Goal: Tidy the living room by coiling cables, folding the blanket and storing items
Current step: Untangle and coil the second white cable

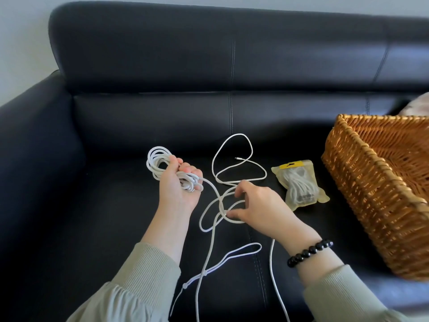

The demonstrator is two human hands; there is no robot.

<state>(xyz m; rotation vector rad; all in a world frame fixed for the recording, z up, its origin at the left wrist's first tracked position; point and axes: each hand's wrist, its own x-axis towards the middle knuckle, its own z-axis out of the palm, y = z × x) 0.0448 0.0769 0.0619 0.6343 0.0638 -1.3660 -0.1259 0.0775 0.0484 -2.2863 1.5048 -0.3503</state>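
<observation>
My left hand [180,184] grips a coiled bundle of thin white round cable [188,178] at 10 o'clock. My right hand [261,205] pinches its loose tangle at centre. Slack runs 12 to 6 on the black leather sofa [139,117]; plug tip points to 9. Yellow-topped clear plastic pouch [300,185] at 3, print unreadable; woven wicker basket [371,182] beside it.
</observation>
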